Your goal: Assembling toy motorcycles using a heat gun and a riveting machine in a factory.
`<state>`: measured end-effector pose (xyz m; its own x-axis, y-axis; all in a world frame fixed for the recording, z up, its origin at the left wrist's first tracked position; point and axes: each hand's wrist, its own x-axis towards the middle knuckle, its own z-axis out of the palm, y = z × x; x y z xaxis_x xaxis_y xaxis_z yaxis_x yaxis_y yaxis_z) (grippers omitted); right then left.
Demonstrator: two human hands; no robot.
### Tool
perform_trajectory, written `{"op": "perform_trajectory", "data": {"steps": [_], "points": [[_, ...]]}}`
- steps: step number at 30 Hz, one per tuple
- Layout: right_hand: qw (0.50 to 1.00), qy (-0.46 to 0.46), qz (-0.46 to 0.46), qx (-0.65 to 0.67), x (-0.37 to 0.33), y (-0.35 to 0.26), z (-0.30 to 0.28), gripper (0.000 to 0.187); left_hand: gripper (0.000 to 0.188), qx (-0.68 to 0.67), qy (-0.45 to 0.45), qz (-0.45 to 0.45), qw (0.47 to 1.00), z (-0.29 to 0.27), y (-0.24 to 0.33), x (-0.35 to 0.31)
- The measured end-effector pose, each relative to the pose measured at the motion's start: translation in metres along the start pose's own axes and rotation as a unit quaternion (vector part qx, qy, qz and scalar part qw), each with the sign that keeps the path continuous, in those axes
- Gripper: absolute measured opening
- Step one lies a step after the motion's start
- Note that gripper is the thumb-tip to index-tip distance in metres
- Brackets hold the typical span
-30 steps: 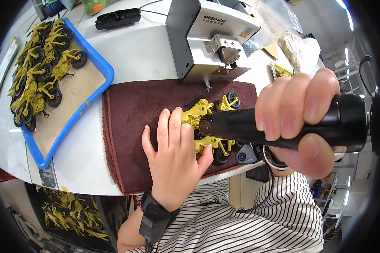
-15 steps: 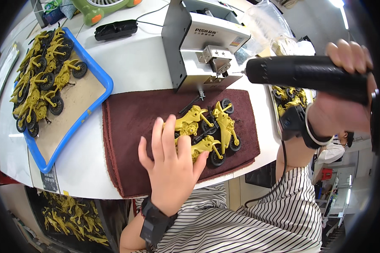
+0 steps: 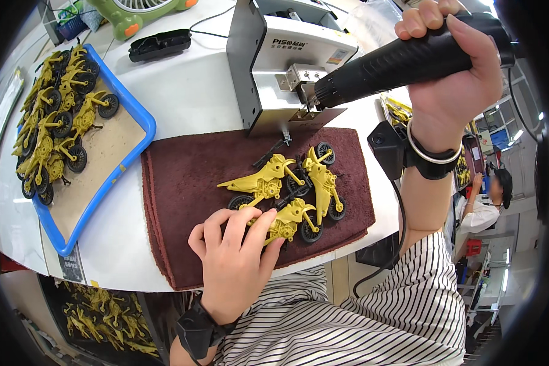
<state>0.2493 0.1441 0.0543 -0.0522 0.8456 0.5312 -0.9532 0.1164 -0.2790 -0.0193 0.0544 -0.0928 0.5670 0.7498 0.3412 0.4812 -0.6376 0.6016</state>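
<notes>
A white workbench in a brightly lit workshop, seen from above.

The rounded white tabletop (image 3: pixel 189 97) carries a dark red-brown mat (image 3: pixel 183 183) at its near edge, a blue tray (image 3: pixel 125 165) toward its left edge, a grey metal machine (image 3: pixel 268 61) behind the mat and a green fan (image 3: pixel 140 9) at its far edge, with a black box (image 3: pixel 160 44) just beside it. Below the near left corner sits a dark bin (image 3: pixel 104 311) of yellow parts. Off the right edge, another person (image 3: pixel 485 204) sits at a further bench under bright light (image 3: pixel 506 137).
</notes>
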Motion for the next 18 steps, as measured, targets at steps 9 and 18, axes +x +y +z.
{"op": "perform_trajectory", "data": {"steps": [9, 18], "points": [[0.852, 0.013, 0.034, -0.522, -0.054, 0.007, 0.081, 0.02, 0.046, 0.013, 0.014, -0.001, 1.0, 0.003, 0.003, -0.001], [0.861, -0.026, -0.007, -0.507, -0.112, 0.051, 0.067, 0.028, 0.042, 0.025, 0.011, -0.008, 1.0, 0.002, 0.001, 0.0]]}}
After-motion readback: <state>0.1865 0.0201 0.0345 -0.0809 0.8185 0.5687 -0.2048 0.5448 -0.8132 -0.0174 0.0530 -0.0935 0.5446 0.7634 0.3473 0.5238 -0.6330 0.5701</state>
